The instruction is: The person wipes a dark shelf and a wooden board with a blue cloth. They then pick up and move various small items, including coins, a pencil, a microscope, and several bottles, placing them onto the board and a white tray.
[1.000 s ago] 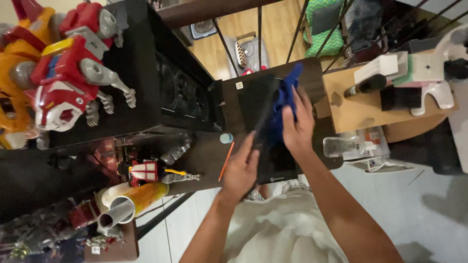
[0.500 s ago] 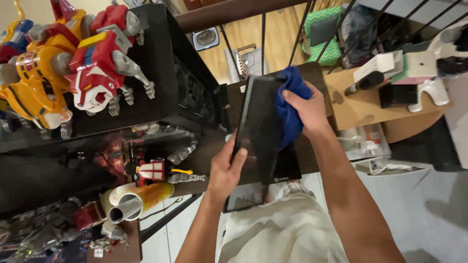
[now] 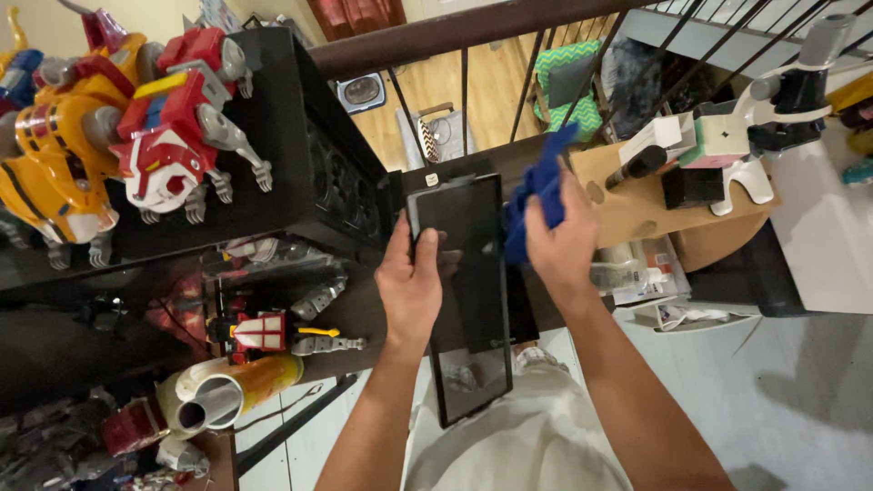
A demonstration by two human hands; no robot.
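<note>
My left hand [image 3: 411, 286] grips the left edge of a long dark glass panel [image 3: 471, 336], thumb across its face, holding it upright in front of my body. My right hand [image 3: 556, 238] holds a crumpled blue cloth [image 3: 535, 202] against the panel's upper right edge. The panel's lower end hangs over my light-coloured shorts [image 3: 527, 436]. The glass reflects my fingers faintly.
A black shelf unit [image 3: 300, 164] at the left carries red, yellow and blue robot lion toys [image 3: 173, 145]; more toy robots [image 3: 273, 332] sit on lower shelves. A dark stair railing [image 3: 473, 36] runs behind. A wooden table [image 3: 637, 205] with white figures stands at the right.
The panel has turned to face me flat-on. My left hand slid up from its lower part to the upper left edge. My right hand with the cloth moved down beside the panel's right edge.
</note>
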